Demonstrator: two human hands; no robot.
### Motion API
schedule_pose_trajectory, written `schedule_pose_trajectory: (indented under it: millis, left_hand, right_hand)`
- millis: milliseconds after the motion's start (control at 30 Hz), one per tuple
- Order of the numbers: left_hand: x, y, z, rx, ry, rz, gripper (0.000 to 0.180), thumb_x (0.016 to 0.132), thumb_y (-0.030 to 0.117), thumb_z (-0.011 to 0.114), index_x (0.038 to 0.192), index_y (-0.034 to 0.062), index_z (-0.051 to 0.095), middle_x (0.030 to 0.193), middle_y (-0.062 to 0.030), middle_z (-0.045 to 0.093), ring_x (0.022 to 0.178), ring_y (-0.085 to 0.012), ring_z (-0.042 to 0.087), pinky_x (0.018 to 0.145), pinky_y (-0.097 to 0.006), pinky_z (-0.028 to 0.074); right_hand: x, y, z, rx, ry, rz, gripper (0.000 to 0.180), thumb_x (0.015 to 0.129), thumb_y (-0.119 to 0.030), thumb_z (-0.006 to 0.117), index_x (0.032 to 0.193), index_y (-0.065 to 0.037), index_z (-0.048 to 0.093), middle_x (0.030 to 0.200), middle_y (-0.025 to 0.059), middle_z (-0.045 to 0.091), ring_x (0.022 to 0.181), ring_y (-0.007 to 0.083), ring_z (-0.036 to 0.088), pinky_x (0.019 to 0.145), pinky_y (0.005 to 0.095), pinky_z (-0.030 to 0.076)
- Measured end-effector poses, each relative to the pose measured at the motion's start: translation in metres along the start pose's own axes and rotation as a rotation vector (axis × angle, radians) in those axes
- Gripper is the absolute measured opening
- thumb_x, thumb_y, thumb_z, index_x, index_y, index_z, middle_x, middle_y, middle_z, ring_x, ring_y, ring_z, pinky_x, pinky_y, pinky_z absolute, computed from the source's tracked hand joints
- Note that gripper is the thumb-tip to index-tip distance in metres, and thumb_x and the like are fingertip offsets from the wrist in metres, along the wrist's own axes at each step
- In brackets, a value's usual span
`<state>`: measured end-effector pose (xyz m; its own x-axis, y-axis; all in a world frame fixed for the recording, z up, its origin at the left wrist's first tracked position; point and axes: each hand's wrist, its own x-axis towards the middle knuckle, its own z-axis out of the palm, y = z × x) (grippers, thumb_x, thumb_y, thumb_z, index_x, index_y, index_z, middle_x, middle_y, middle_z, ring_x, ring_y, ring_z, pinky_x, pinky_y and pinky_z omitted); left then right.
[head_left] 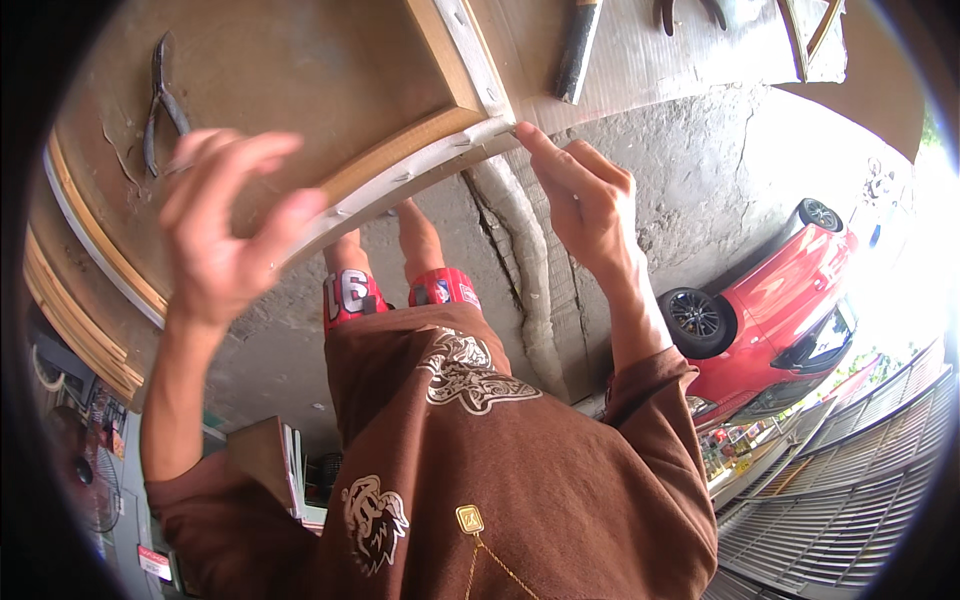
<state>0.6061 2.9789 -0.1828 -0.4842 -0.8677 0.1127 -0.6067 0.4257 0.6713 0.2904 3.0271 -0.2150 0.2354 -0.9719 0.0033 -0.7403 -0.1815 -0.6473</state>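
Note:
A wooden frame [402, 150] lies on the brown work surface, its outer edge wrapped in a white strip [400, 180] with several small nails or pins along it. At its near right corner is my right hand [592, 195], the forefinger stretched to that corner and the other fingers curled; the thumb is mostly hidden. My left hand [225, 215] hovers by the frame's near left part, fingers spread and blurred by motion, with nothing seen in it. Beyond the left hand lie pliers [160, 105] with dark handles.
A dark-handled tool [578, 55] and the handles of another tool [690, 12] lie at the far side. More wooden strips [75, 300] rest at the left. Below is a cracked concrete floor [660, 170]; a red car [780, 310] stands to the right, a fan [95, 485] lower left.

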Motion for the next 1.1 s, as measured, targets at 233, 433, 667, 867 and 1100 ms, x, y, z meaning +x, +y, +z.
schedule_pose_trajectory:
  millis: [233,433,667,867,1100]
  left_hand:
    - [0.046,0.025,0.084,-0.131,-0.017,0.001,0.037,0.067,0.020,0.079,0.096,0.0072,0.059,0.084,-0.0039,0.059,0.068,-0.0221,0.054,0.068,-0.036,0.045]
    - [0.045,0.020,0.090,-0.085,0.004,0.063,0.036,0.062,0.009,0.078,0.091,0.0070,0.057,0.085,-0.0014,0.058,0.068,-0.0220,0.054,0.067,-0.036,0.045]
    - [0.017,0.021,0.085,-0.144,-0.010,0.070,0.040,0.055,0.000,0.075,0.093,0.0067,0.064,0.085,-0.0016,0.058,0.072,-0.0213,0.056,0.066,-0.036,0.044]
    - [0.015,0.017,0.087,-0.189,-0.022,0.041,0.045,0.055,0.000,0.075,0.095,0.0113,0.058,0.081,-0.0030,0.055,0.070,-0.0261,0.052,0.067,-0.036,0.045]
    - [0.015,0.017,0.079,-0.260,-0.034,0.027,0.043,0.057,0.000,0.074,0.094,0.0133,0.058,0.080,-0.0024,0.054,0.070,-0.0239,0.052,0.069,-0.035,0.044]
  right_hand:
    - [0.028,-0.015,-0.035,-0.248,-0.230,-0.100,0.034,0.078,-0.007,0.065,0.111,-0.017,0.069,0.062,0.0045,0.052,0.053,0.0238,0.057,0.049,0.0351,0.047]
    - [0.071,-0.022,-0.056,-0.461,-0.471,-0.312,0.032,0.079,-0.005,0.058,0.105,-0.019,0.071,0.070,0.0035,0.062,0.062,0.0219,0.063,0.056,0.0342,0.050]
    - [0.076,-0.035,-0.046,-0.481,-0.640,-0.504,0.029,0.074,-0.006,0.063,0.098,-0.020,0.072,0.071,0.0014,0.055,0.070,0.0180,0.059,0.062,0.0348,0.048]
    - [0.085,-0.057,-0.037,-0.586,-0.751,-0.593,0.006,0.072,-0.014,0.065,0.069,-0.010,0.068,0.063,0.0036,0.061,0.064,0.0213,0.064,0.055,0.0328,0.050]
    - [0.104,-0.061,-0.030,-0.530,-0.862,-0.580,0.004,0.069,-0.010,0.066,0.064,-0.009,0.067,0.060,0.0086,0.061,0.062,0.0258,0.065,0.054,0.0380,0.051]
